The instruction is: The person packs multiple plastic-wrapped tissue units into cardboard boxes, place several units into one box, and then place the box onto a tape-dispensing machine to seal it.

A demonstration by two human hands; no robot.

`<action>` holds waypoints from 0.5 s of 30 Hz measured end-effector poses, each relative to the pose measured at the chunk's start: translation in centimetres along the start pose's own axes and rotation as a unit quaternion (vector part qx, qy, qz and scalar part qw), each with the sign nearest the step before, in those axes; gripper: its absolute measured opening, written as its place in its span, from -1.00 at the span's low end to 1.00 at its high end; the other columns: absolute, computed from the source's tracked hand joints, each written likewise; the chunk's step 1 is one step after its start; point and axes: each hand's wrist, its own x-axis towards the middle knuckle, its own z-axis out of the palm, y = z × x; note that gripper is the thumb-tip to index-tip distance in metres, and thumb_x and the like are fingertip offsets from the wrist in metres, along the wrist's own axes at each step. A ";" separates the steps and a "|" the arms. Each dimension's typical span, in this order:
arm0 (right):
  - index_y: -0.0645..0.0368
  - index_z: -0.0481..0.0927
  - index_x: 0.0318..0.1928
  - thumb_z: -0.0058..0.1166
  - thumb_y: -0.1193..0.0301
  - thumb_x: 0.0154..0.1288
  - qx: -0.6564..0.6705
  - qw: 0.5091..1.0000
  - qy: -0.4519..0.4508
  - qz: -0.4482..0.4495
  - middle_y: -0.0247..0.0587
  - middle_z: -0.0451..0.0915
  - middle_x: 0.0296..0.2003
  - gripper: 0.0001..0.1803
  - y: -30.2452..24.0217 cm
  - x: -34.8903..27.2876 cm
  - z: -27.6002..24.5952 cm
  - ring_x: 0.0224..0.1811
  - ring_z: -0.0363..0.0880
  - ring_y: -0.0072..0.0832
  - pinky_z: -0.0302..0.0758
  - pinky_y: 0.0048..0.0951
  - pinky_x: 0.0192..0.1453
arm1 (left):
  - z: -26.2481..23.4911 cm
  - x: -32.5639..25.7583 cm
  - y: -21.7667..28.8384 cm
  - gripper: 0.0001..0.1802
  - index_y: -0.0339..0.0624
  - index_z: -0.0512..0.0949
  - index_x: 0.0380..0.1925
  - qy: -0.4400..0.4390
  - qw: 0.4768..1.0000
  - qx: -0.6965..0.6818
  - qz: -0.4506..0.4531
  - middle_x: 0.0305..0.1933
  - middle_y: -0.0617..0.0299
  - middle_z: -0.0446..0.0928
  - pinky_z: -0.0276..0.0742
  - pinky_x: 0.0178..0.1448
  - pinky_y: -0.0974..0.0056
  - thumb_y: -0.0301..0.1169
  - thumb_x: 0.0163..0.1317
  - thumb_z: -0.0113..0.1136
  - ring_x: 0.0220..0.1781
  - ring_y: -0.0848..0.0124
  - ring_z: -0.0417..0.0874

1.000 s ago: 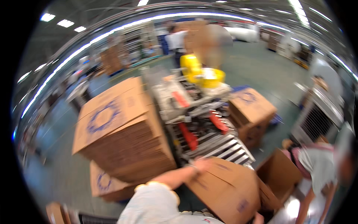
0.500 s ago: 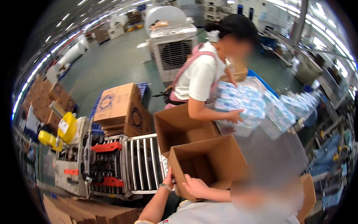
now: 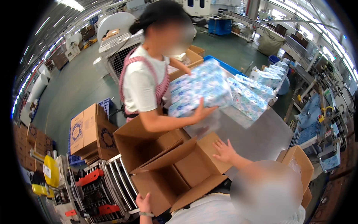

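Note:
An open cardboard box (image 3: pixel 158 183) stands right in front of me, its flaps turned outward. My left hand (image 3: pixel 143 203) grips its left edge; the far side of those fingers is hidden. With fingers spread, my right hand (image 3: pixel 223 150) rests on the right flap (image 3: pixel 209 147). Touching the box on its far side is a second open cardboard box (image 3: pixel 138 143), with a brown interior. Across from me a co-worker (image 3: pixel 143 86) holds a large bundle of blue-and-white patterned soft packs (image 3: pixel 201 87) between both hands, above the metal table.
More patterned packs (image 3: pixel 246 99) lie on the metal table (image 3: pixel 257 136). At left is a roller conveyor (image 3: pixel 121 183) with red-covered machine parts (image 3: pixel 89 177) and a yellow tape roll (image 3: pixel 51 171). Behind it are stacked cartons (image 3: pixel 87 128). Another open box (image 3: pixel 298 160) stands at right.
My right hand has moved from the near box's left side to its right flap, which now lies outward. The co-worker's bundle looks tilted and raised. My view has turned right.

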 end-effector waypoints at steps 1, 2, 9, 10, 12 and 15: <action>0.04 0.05 0.61 -0.18 -0.20 0.48 0.071 0.996 -0.005 0.051 -0.12 0.03 0.61 -0.11 0.0 0.9 1.8 0.70 -0.21 -0.25 -0.25 0.33 0.64 | -1.1 0.5 -1.4 -0.75 -0.41 0.61 -0.09 0.017 0.999 0.026 -0.016 -0.17 0.15 0.71 0.64 -0.05 0.27 -0.44 0.33 0.35 -0.18 0.39 0.72; 0.05 0.10 0.59 -0.17 -0.19 0.47 0.082 0.996 0.002 0.027 -0.10 0.10 0.58 -0.12 -0.1 2.1 1.9 0.69 -0.15 -0.22 -0.23 0.34 0.63 | -2.4 0.8 -3.2 -0.71 -0.42 0.62 -0.14 0.040 0.997 0.051 -0.031 -0.21 0.14 0.72 0.64 -0.07 0.27 -0.38 0.31 0.40 -0.21 0.39 0.72; 0.23 0.52 0.23 0.28 0.09 0.22 0.080 0.969 0.226 0.055 0.03 0.57 0.14 -0.34 12.4 8.5 -11.5 0.26 0.47 -0.04 0.23 0.09 0.48 | -1.6 1.7 -5.4 -0.18 -0.31 0.41 0.33 0.099 0.733 0.663 0.115 0.36 -0.22 0.43 0.38 0.40 -0.12 0.19 0.36 0.09 0.35 -0.21 0.43; 0.26 0.50 0.21 0.33 0.08 0.16 0.000 0.938 0.330 0.109 0.04 0.54 0.15 -0.30 17.1 9.1 -12.4 0.23 0.47 -0.03 0.28 0.06 0.42 | -0.2 2.7 -4.6 -0.24 -0.32 0.44 0.29 0.178 0.695 0.635 0.285 0.35 -0.21 0.46 0.38 0.40 -0.13 0.13 0.38 0.10 0.36 -0.22 0.43; 0.29 0.47 0.19 0.41 0.05 0.06 -0.048 0.913 0.362 0.184 0.07 0.50 0.15 -0.21 24.4 9.2 -14.1 0.20 0.45 -0.02 0.35 0.03 0.33 | 8.7 1.5 4.4 -0.45 -0.28 0.50 0.22 0.124 0.696 0.582 0.402 0.28 -0.16 0.50 0.39 0.39 -0.02 -0.14 0.36 0.14 0.29 -0.08 0.49; 0.25 0.45 0.16 0.54 -0.04 -0.19 0.044 0.963 0.201 0.174 0.13 0.47 0.11 -0.04 27.9 10.3 -16.1 0.20 0.43 -0.02 0.40 0.01 0.26 | 20.8 0.0 12.3 -0.64 -0.24 0.58 0.11 0.003 0.703 0.530 0.475 0.15 -0.07 0.58 0.47 0.30 0.12 -0.42 0.33 0.21 0.14 0.09 0.59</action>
